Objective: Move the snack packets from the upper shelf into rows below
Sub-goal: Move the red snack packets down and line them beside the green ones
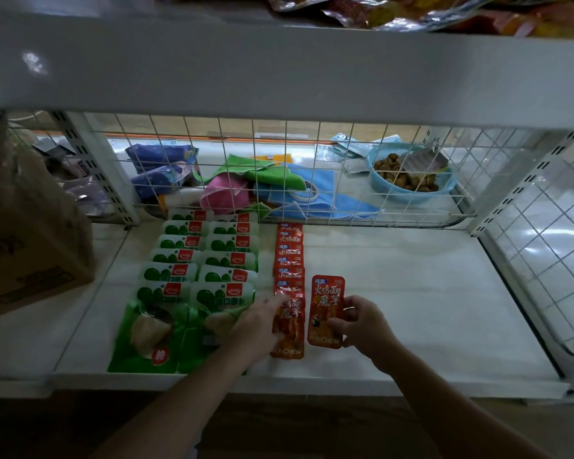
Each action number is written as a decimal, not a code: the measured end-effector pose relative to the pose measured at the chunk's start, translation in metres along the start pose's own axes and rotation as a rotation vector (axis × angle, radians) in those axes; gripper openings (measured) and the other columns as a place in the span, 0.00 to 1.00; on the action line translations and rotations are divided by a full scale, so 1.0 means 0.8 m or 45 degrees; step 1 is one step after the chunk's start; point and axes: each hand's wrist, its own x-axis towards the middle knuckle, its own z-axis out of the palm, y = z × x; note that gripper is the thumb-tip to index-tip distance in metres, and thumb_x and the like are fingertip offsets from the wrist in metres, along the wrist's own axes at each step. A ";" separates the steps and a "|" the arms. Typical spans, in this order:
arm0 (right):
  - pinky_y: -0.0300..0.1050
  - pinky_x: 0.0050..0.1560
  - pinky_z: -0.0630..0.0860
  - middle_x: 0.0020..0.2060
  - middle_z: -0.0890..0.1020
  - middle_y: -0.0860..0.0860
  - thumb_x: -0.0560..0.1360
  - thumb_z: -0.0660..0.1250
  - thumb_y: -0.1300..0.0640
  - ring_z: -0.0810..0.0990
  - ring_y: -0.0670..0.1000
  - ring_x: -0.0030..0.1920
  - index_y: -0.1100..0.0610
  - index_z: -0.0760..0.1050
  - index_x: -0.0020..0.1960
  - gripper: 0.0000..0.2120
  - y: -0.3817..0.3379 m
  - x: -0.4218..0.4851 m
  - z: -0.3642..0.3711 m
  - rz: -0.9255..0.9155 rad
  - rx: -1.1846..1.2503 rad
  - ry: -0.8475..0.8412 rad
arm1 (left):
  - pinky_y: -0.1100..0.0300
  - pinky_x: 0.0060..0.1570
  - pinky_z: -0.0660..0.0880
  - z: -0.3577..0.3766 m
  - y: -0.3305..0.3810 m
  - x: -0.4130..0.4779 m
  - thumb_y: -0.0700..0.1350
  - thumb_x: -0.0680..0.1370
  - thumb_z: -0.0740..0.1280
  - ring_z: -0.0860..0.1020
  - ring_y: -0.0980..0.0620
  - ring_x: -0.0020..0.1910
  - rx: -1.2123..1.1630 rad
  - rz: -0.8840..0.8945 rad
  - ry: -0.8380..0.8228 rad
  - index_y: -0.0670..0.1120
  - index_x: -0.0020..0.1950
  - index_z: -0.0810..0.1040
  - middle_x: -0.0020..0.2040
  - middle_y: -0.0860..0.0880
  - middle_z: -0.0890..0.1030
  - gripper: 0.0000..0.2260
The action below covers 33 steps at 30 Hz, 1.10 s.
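A shop: white metal display shelving with wire-grid backing (retail style), rows of snack packets.

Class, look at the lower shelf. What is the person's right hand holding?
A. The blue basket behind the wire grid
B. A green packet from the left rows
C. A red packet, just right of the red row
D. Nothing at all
C: the right hand pinches a red packet by its right edge, standing beside the red row on its right.
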 end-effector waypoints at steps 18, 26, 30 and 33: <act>0.52 0.52 0.83 0.49 0.80 0.47 0.76 0.71 0.59 0.82 0.49 0.52 0.52 0.72 0.56 0.11 0.003 -0.024 0.079 -0.013 -0.186 -0.101 | 0.59 0.51 0.79 -0.028 -0.027 -0.030 0.43 0.74 0.74 0.77 0.59 0.43 -0.106 0.045 0.120 0.54 0.74 0.66 0.52 0.57 0.74 0.31; 0.37 0.39 0.81 0.45 0.80 0.48 0.73 0.74 0.58 0.82 0.45 0.43 0.52 0.69 0.50 0.14 0.006 -0.023 0.087 -0.013 -0.219 0.033 | 0.53 0.55 0.79 -0.025 -0.035 -0.030 0.44 0.74 0.74 0.77 0.59 0.45 -0.123 0.021 0.092 0.56 0.75 0.64 0.53 0.57 0.74 0.33; 0.35 0.35 0.78 0.44 0.79 0.46 0.73 0.74 0.56 0.81 0.44 0.42 0.52 0.70 0.50 0.14 0.008 -0.024 0.089 0.010 -0.294 0.054 | 0.51 0.57 0.77 -0.022 -0.035 -0.030 0.45 0.74 0.74 0.78 0.61 0.42 -0.091 0.031 0.098 0.56 0.74 0.64 0.52 0.59 0.74 0.32; 0.34 0.34 0.77 0.44 0.80 0.47 0.73 0.74 0.55 0.81 0.43 0.41 0.52 0.70 0.50 0.13 0.010 -0.023 0.091 0.031 -0.321 0.068 | 0.52 0.55 0.79 -0.021 -0.036 -0.029 0.44 0.74 0.74 0.78 0.60 0.42 -0.103 0.051 0.090 0.55 0.74 0.65 0.52 0.58 0.74 0.32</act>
